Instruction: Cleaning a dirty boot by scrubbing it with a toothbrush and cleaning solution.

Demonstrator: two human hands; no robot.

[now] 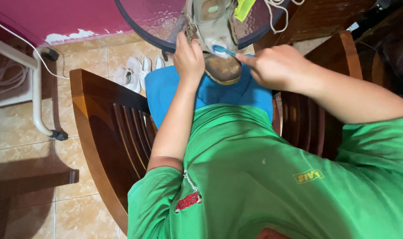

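My left hand (188, 56) grips the side of a worn grey-brown sandal (218, 40), sole up, over my blue shorts (166, 88). In my right hand (274, 65) is a blue toothbrush (223, 50), whose white bristles rest on the sandal's sole. The heel end of the sole is dark and dirty. I wear a green shirt and sit between wooden chairs.
A round glass table (166, 22) stands ahead, with a white cord (276, 13) and a yellow-green item (244, 9) on it. White shoes (133, 73) lie on the tiled floor. Wooden chairs (104, 124) flank me. A white metal frame (35, 88) stands at left.
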